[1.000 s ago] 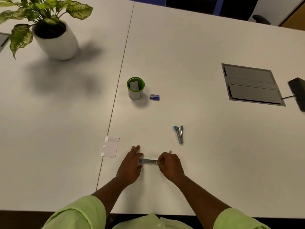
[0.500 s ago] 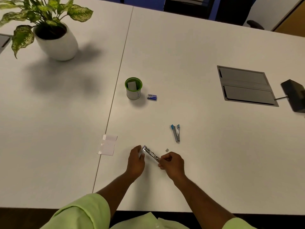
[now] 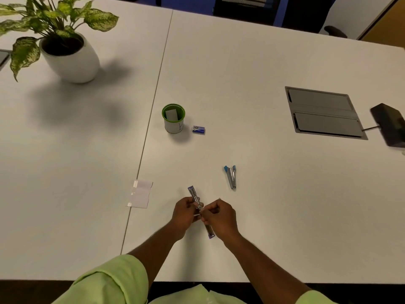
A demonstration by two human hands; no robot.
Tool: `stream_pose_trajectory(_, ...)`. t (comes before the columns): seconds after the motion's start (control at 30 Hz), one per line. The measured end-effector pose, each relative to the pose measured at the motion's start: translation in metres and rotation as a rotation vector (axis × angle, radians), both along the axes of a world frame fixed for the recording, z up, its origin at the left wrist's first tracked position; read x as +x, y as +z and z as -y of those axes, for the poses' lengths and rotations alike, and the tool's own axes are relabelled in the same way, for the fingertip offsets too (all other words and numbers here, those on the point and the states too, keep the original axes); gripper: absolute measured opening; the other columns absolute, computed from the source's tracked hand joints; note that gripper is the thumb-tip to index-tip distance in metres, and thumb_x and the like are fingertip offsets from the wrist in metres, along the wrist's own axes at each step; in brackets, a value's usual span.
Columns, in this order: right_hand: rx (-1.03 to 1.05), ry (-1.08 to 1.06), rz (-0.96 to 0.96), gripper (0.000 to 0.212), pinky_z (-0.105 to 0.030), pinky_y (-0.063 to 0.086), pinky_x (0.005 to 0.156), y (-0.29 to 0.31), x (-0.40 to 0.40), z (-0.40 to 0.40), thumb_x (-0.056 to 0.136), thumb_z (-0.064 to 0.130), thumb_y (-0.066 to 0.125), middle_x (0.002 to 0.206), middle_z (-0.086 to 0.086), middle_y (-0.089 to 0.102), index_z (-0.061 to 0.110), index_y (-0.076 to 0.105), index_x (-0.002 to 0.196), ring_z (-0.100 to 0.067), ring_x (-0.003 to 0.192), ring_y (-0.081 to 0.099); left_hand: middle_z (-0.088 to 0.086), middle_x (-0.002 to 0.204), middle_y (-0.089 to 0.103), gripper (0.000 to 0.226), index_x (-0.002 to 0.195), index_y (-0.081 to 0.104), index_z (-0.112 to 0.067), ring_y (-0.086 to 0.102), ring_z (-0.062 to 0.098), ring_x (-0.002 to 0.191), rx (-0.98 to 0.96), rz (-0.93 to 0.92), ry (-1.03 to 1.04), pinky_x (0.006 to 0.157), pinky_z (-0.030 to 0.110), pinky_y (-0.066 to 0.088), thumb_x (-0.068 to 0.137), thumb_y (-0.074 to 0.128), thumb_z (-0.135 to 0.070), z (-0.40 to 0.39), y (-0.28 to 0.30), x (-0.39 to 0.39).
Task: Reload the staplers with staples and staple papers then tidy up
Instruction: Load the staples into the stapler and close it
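My left hand (image 3: pixel 185 212) and my right hand (image 3: pixel 220 216) both grip a purple-tipped metal stapler (image 3: pixel 194 195), swung fully open into one long line near the table's front edge. Its far end points away from me; its near end (image 3: pixel 210 233) sticks out under my right hand. A second stapler with blue tips (image 3: pixel 230 177) lies on the table to the right, slightly open. A small blue staple box (image 3: pixel 198 129) sits beside a green-rimmed cup (image 3: pixel 173 119) holding a slip of paper. A white paper strip (image 3: pixel 139 193) lies left of my hands.
A potted plant (image 3: pixel 65 51) stands at the far left. A grey cable hatch (image 3: pixel 324 113) is set into the table at right, with a dark device (image 3: pixel 389 126) by the right edge. A seam (image 3: pixel 153 110) splits the two white tabletops.
The stapler went from lying crosswise between my hands to being swung open and turned lengthwise, pointing away from me. My hands have closed in together around its middle.
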State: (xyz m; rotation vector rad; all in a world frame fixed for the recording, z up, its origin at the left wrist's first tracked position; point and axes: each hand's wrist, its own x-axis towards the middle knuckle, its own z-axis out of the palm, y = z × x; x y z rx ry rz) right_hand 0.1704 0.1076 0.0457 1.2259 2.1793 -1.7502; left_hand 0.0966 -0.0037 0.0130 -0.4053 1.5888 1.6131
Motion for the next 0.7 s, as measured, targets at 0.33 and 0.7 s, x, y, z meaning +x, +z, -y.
stream_pose_trajectory(0.33,0.331,0.076,0.148,0.007,-0.031,0.057,0.081,-0.029,-0.004,-0.04,0.089,0.021,0.068,0.085,0.003,0.075,0.017,0.073,0.089,-0.015,0.081,0.072,0.015,0.095,0.069,0.019,0.112,0.062,0.001,0.068,0.028,0.081,-0.062,0.054,0.027,0.065,0.03,0.059,0.101,0.046,-0.002,0.001,0.001,-0.007)
stream_pose_trajectory(0.7,0.55,0.329,0.169,0.025,-0.028,0.05,0.087,-0.05,-0.017,-0.054,0.085,0.017,0.073,0.103,-0.001,0.068,0.017,0.069,0.11,-0.018,0.097,0.065,0.017,0.097,0.068,0.021,0.115,0.061,0.004,0.066,0.027,0.083,-0.06,0.058,0.011,0.078,0.036,0.059,0.1,0.047,0.001,0.001,0.003,-0.015)
